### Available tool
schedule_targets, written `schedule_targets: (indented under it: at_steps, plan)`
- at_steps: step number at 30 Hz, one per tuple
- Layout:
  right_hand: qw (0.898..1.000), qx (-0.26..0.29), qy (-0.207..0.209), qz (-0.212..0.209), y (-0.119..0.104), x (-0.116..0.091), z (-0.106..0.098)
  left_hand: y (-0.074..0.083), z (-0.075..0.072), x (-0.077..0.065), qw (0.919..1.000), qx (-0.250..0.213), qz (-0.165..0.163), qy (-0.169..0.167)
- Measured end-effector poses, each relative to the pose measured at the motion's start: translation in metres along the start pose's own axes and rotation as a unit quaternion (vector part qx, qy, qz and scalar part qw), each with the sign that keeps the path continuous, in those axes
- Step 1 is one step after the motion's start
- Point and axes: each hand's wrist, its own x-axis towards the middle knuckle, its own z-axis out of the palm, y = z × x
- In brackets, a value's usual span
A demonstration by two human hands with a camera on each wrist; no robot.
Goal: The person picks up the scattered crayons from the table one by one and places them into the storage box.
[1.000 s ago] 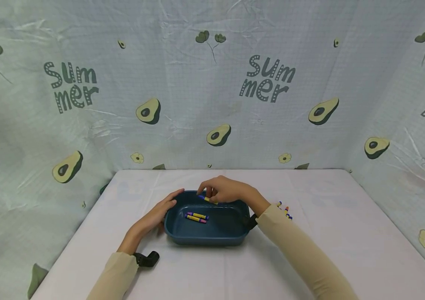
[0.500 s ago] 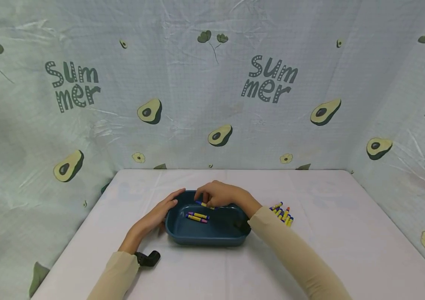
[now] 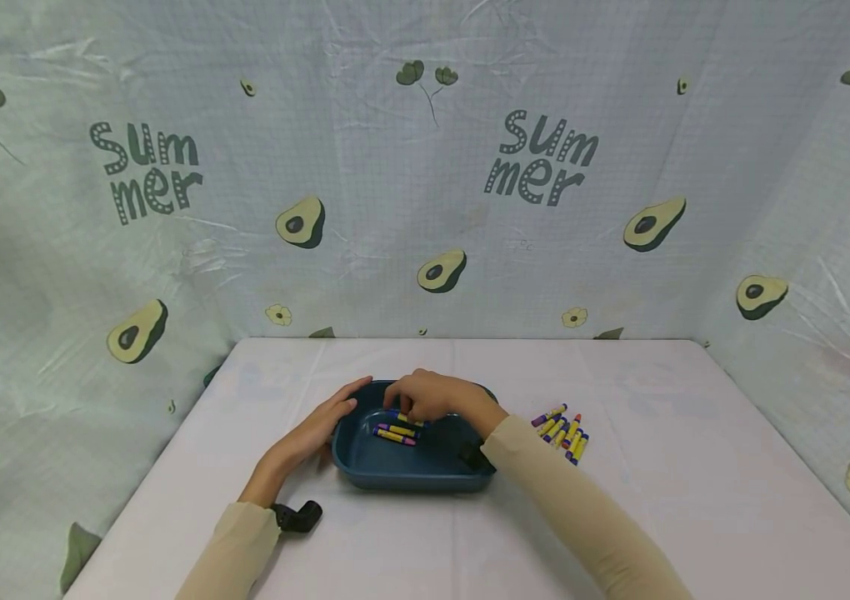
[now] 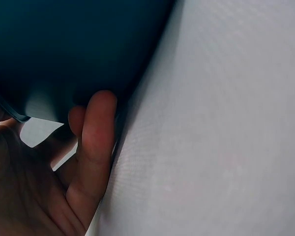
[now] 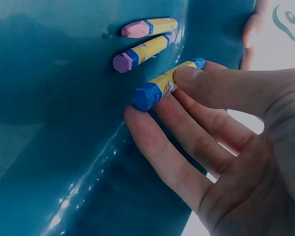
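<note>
Inside the dark blue tray (image 3: 413, 481), my right hand (image 3: 431, 395) pinches a blue crayon (image 5: 160, 87) in a yellow wrapper between thumb and fingers. It is low over the tray floor; contact with the floor cannot be told. Right beside it lie a pink crayon (image 5: 137, 29) and a purple crayon (image 5: 124, 62), side by side on the floor. At the tray's left end my left hand (image 3: 312, 433) holds the rim. In the left wrist view, fingers (image 4: 98, 132) press the tray's outer wall (image 4: 78, 54).
Several crayons (image 3: 562, 433) in yellow wrappers lie in a loose group on the white tabletop (image 3: 657, 483), right of the tray. A patterned curtain (image 3: 365, 167) hangs behind the table. Dark wrist cameras sit on both arms, the left one (image 3: 299, 517) near the table.
My right hand has come down and slightly left, bringing the blue crayon from the tray's far rim to beside the two lying crayons. The left hand keeps its place.
</note>
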Motion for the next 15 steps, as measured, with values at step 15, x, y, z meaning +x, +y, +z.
schedule_targets:
  at_steps: [15]
  plan:
    - [0.999,-0.035,-0.01,0.022,-0.0051,0.0099,0.0089,-0.0031,0.0002,0.0,1.0,0.007,0.0,0.004]
